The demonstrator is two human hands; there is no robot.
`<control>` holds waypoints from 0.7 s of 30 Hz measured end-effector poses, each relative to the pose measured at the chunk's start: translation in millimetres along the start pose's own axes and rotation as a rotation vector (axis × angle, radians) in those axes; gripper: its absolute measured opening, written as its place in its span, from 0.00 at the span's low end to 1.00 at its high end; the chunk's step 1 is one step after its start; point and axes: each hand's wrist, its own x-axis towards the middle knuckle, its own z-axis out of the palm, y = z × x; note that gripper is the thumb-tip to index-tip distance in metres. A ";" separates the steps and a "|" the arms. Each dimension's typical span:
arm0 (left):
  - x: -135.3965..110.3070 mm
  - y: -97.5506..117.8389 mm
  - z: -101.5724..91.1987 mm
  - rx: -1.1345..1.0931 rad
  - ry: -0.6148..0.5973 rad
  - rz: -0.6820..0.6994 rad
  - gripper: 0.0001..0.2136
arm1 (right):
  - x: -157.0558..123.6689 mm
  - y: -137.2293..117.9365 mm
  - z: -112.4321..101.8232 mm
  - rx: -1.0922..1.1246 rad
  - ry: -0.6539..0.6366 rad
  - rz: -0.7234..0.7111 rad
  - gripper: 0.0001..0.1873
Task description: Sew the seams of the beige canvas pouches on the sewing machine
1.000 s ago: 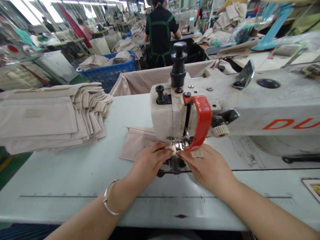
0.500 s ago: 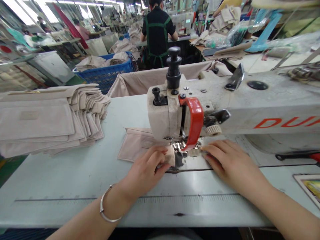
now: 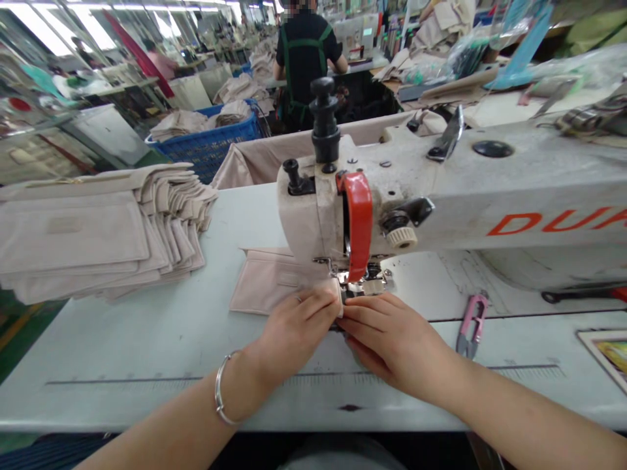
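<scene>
A white sewing machine (image 3: 441, 189) with an orange-red guard (image 3: 358, 222) stands on the pale table (image 3: 147, 352). A beige fabric piece (image 3: 272, 281) lies flat under its head, reaching left. My left hand (image 3: 298, 326) pinches the edge of this fabric piece just in front of the presser foot (image 3: 365, 284), fingers closed on it. My right hand (image 3: 392, 339) meets it from the right, fingertips pressed against the same edge. A silver bangle (image 3: 223, 395) is on my left wrist.
A tall stack of beige fabric pieces (image 3: 98, 228) sits at the table's left. Pink thread snips (image 3: 470, 323) lie to the right of my hands. Behind are a beige cloth bin (image 3: 274, 156), a blue basket (image 3: 215, 140) and a person in black (image 3: 306, 59).
My right hand has come back from the right of the presser foot to meet the left hand at the fabric edge. The pink snips now show on the table.
</scene>
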 end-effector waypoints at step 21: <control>9.0 -9.0 -1.5 -0.034 0.078 -0.019 0.09 | 2.6 4.1 2.6 -0.118 -0.038 0.052 0.18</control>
